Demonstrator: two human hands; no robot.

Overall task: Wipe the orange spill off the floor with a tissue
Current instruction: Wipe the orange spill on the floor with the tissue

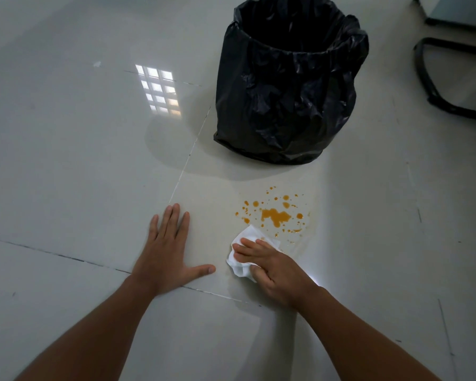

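An orange spill (pixel 276 215) lies on the pale tiled floor (pixel 80 160), a central puddle with several droplets scattered around it. A crumpled white tissue (pixel 245 237) is pressed to the floor just below and left of the puddle, its far corner touching the nearest drops. My right hand (pixel 272 268) lies on the tissue and grips it. To the left of the spill, my left hand (pixel 166 251) rests flat on the floor with its fingers spread and holds nothing.
A bin lined with a black plastic bag (pixel 289 86) stands on the floor just beyond the spill. Black chair legs (pixel 434 86) sit at the far right. A bright window reflection (pixel 158 90) shows on the glossy tiles at the left.
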